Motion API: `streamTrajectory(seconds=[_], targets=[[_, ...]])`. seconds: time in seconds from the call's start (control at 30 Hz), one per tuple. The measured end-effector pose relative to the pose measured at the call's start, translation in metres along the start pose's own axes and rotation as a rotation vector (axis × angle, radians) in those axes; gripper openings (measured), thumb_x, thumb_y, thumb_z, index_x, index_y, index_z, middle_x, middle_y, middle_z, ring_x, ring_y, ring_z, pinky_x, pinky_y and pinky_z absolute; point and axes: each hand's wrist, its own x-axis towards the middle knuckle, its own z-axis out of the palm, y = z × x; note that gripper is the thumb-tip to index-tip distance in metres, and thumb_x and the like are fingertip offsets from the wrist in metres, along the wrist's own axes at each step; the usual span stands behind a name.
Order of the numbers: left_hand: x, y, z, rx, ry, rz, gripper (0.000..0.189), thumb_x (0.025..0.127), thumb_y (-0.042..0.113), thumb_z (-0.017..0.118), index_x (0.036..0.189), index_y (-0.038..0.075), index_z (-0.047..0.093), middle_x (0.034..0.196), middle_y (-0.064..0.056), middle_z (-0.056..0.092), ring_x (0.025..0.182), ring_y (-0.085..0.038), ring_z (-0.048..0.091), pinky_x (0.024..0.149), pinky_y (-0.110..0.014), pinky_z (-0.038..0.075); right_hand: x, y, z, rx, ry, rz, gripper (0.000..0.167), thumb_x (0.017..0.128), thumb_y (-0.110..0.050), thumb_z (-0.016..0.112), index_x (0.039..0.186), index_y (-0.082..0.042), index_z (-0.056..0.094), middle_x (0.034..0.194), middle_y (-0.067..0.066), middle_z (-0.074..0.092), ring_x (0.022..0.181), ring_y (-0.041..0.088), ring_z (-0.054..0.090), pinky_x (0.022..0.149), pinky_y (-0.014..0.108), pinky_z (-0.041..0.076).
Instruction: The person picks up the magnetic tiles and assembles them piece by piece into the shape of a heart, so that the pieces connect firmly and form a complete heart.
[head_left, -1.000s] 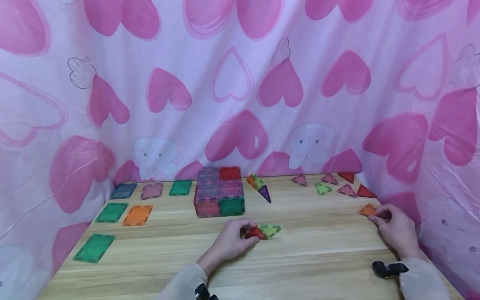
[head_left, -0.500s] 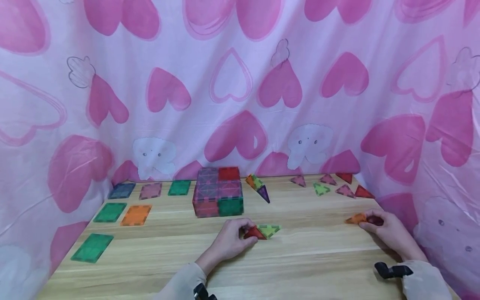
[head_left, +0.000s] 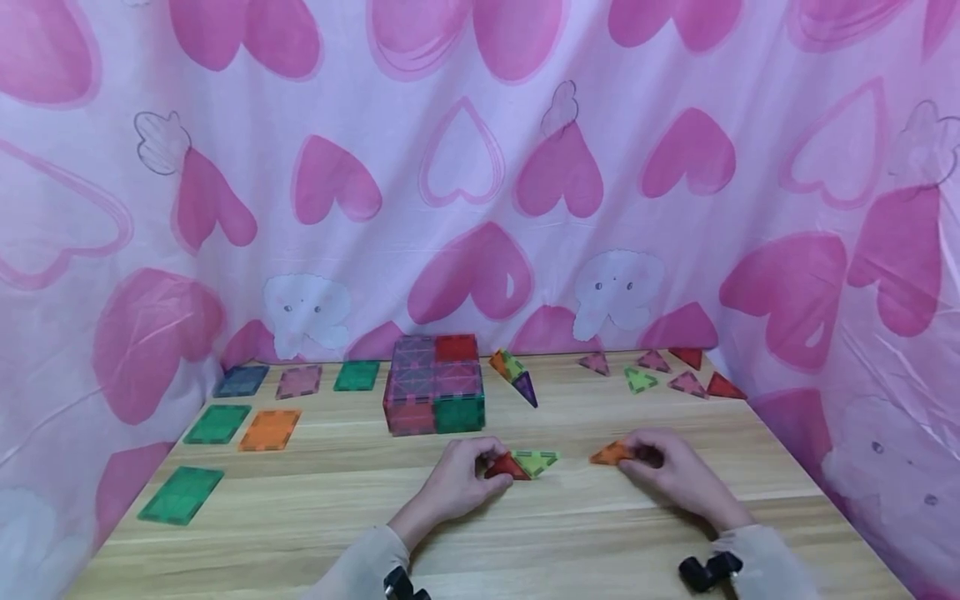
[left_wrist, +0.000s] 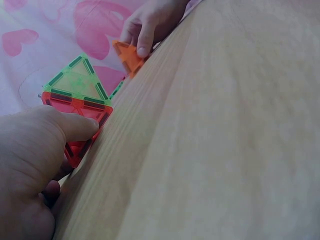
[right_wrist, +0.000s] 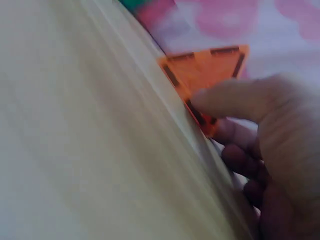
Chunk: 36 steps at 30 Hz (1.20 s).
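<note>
Near the middle of the table, my left hand (head_left: 459,479) pinches a red triangular magnetic tile (head_left: 508,467) between thumb and fingers. Edge to edge with it leans a light green triangular tile (head_left: 536,462), both standing up from the wood; the left wrist view shows the green tile (left_wrist: 76,80) joined along the red one's side. To their right, my right hand (head_left: 671,471) holds an orange triangular tile (head_left: 611,453) by one corner, a short gap away from the green tile. In the right wrist view the thumb presses on the face of the orange tile (right_wrist: 202,70).
Behind the hands stands a block of square tiles (head_left: 435,387) in purple, red and green. A small orange, green and purple tile group (head_left: 516,375) lies beside it. Several square tiles (head_left: 270,430) are spread at left, and several triangles (head_left: 687,384) at back right.
My right hand has carried the orange triangular tile from the table's right side leftward, close to the green tile. My left hand keeps its place, still pinching the red tile.
</note>
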Motion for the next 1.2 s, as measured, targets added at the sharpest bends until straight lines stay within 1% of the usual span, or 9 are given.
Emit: streamTrajectory(seconds=[0.13,0.27,0.37,0.47,0.63,0.87,0.97,1.07,1.2], targets=[[0.000,0.000,0.000,-0.001,0.001,0.002,0.016,0.097,0.018,0.088,0.110,0.022,0.080,0.097,0.014,0.070,0.086,-0.005,0.058,0.076,-0.023,0.050,0.005,-0.023,0.027,0.029,-0.045,-0.052,0.010,0.100,-0.023,0.086,0.106,-0.029,0.080,0.105,-0.009,0.072,0.097,0.010,0.063,0.086,0.028,0.054],[0.000,-0.001,0.000,0.001,0.000,0.004,0.016,0.097,0.018,0.088,0.110,0.022,0.080,0.097,0.013,0.070,0.086,-0.005,0.058,0.076,-0.023,0.050,0.003,-0.039,0.047,0.014,-0.034,-0.130,0.013,0.099,-0.026,0.087,0.101,-0.034,0.077,0.101,-0.015,0.070,0.096,0.009,0.060,0.085,0.028,0.051],[0.001,-0.001,0.000,0.003,0.004,0.011,0.016,0.097,0.017,0.089,0.110,0.021,0.080,0.097,0.012,0.071,0.087,-0.006,0.059,0.076,-0.024,0.050,0.002,-0.046,0.055,0.028,-0.024,-0.172,0.014,0.099,-0.027,0.088,0.101,-0.033,0.076,0.102,-0.015,0.070,0.097,0.010,0.061,0.084,0.029,0.052],[0.001,0.000,0.000,0.000,0.010,0.023,0.016,0.096,0.016,0.089,0.109,0.020,0.079,0.096,0.010,0.071,0.086,-0.006,0.059,0.075,-0.024,0.050,0.001,-0.050,0.060,0.043,-0.020,-0.179,0.014,0.098,-0.027,0.088,0.105,-0.033,0.077,0.105,-0.015,0.070,0.098,0.011,0.062,0.085,0.029,0.054],[0.001,-0.001,0.001,0.002,0.016,0.039,0.016,0.096,0.016,0.089,0.108,0.020,0.079,0.096,0.010,0.071,0.085,-0.006,0.058,0.074,-0.023,0.049,-0.001,-0.053,0.061,0.061,-0.012,-0.145,0.015,0.099,-0.028,0.087,0.111,-0.034,0.079,0.110,-0.015,0.072,0.102,0.011,0.065,0.088,0.029,0.057],[0.000,-0.001,0.001,0.016,0.017,0.046,0.016,0.096,0.016,0.089,0.109,0.020,0.080,0.097,0.011,0.072,0.088,-0.005,0.060,0.077,-0.024,0.051,0.000,-0.053,0.058,0.091,-0.033,-0.072,0.010,0.102,-0.028,0.085,0.110,-0.032,0.081,0.109,-0.012,0.075,0.100,0.009,0.068,0.089,0.029,0.058],[0.000,0.000,0.001,0.006,0.017,0.048,0.017,0.095,0.014,0.089,0.108,0.020,0.080,0.097,0.011,0.073,0.089,-0.007,0.063,0.080,-0.024,0.053,0.003,-0.049,0.051,0.096,-0.052,-0.036,0.010,0.102,-0.027,0.084,0.111,-0.030,0.081,0.109,-0.011,0.076,0.099,0.009,0.069,0.087,0.028,0.058],[0.001,0.000,0.001,-0.014,0.011,0.062,0.016,0.096,0.010,0.088,0.106,0.019,0.079,0.099,0.007,0.076,0.090,-0.009,0.067,0.082,-0.025,0.056,0.004,-0.042,0.042,0.096,-0.053,-0.009,0.010,0.103,-0.025,0.083,0.113,-0.026,0.081,0.108,-0.008,0.077,0.096,0.009,0.070,0.084,0.027,0.058],[0.001,-0.001,0.002,-0.041,-0.008,0.069,0.013,0.097,0.009,0.086,0.103,0.018,0.079,0.102,-0.001,0.079,0.090,-0.009,0.068,0.083,-0.025,0.058,0.003,-0.026,0.026,0.070,0.004,0.014,0.011,0.104,-0.020,0.082,0.115,-0.022,0.081,0.106,-0.006,0.077,0.091,0.008,0.068,0.079,0.027,0.058]])
